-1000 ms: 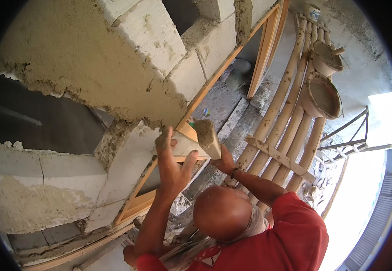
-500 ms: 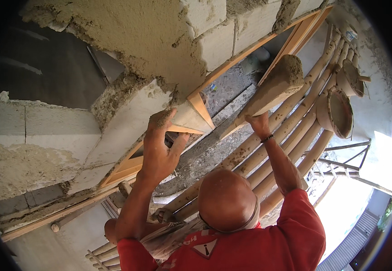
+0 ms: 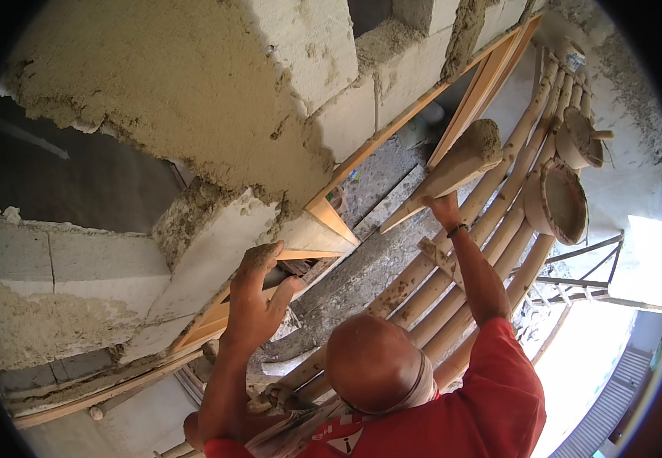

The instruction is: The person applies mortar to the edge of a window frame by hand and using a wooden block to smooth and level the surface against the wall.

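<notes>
Neither my left hand nor my right hand shows. Below me a co-worker in a red shirt [image 3: 453,412] is seen from behind and above, and both visible arms join that person's sleeves. The co-worker's right hand [image 3: 444,210] grips a long, wedge-shaped plastering tool [image 3: 453,172] caked with mortar. The co-worker's left hand [image 3: 258,290] is empty, thumb and fingers apart, near the lower corner of a wooden frame [image 3: 319,253]. Wet-looking mortar [image 3: 186,84] covers much of the block wall above that hand.
Pale blocks [image 3: 346,122] border the timber-framed opening. A platform of round poles [image 3: 491,206] runs diagonally behind the co-worker. Two mortar-smeared tubs [image 3: 562,200] stand on or beside its far part. Rubble-strewn ground [image 3: 346,278] shows below. A metal frame [image 3: 583,267] is at the right.
The wall has shifted left and down in view. The co-worker's left hand has come down, away from the wall corner. The mortar-caked tool stays in the co-worker's right hand.
</notes>
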Demonstrator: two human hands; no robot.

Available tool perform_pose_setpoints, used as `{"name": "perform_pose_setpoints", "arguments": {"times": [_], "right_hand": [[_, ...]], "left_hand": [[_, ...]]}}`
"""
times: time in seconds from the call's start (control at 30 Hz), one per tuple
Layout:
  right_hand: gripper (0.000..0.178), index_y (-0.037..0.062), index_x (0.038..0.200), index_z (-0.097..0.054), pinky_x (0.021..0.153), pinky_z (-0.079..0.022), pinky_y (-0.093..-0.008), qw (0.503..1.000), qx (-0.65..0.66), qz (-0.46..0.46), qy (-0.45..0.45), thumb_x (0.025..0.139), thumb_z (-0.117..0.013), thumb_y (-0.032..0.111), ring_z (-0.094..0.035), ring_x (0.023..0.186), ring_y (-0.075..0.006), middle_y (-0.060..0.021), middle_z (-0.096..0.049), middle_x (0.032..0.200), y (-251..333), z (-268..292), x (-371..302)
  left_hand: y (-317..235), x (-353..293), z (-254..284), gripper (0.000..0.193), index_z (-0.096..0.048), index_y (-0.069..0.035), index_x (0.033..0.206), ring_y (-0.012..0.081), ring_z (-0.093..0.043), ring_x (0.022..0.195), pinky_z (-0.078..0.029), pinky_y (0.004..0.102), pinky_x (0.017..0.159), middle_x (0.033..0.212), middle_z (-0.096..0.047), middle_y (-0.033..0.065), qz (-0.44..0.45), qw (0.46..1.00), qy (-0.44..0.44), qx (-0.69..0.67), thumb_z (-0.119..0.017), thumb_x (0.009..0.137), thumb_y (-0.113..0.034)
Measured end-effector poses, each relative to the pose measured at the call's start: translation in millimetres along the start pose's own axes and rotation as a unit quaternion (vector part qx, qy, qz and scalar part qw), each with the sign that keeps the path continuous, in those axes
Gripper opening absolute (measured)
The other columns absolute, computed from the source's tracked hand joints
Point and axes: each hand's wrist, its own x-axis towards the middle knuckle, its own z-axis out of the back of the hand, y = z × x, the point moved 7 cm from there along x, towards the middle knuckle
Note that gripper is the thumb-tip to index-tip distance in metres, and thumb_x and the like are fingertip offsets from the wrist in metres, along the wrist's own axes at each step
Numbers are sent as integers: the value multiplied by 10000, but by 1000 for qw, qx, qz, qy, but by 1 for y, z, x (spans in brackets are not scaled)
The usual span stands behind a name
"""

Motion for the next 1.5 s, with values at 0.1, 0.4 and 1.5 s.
{"name": "perform_pose_setpoints", "arguments": {"times": [0.1,0.4,1.5], "right_hand": [[389,-15,1024,-672,791,-545,-382,1000,12,-3,-12,709,-830,148,-693,873,-260,-128,-722,943,12,14,16],[403,-22,1018,-685,787,-551,-367,998,-28,-62,-14,736,-848,216,-714,870,-226,-125,-740,938,-32,40,29],[446,-36,1121,-613,820,-547,-444,983,-140,-77,-92,780,-796,186,-700,951,-395,-227,-727,1003,-43,60,11]], "left_hand": [[-1,-1,6,517,-580,9,1320,286,-648,1100,-511,407,945,1210,-653,198,18,1000,6,-12,-725,826,-31],[-90,63,-15,504,-575,23,1306,400,-578,1140,-463,460,998,1242,-602,216,-170,983,48,51,-746,845,-91],[-104,344,-138,528,-483,2,1416,504,-533,1218,-351,631,1039,1354,-517,314,-151,851,-227,449,-528,934,-208]]}}
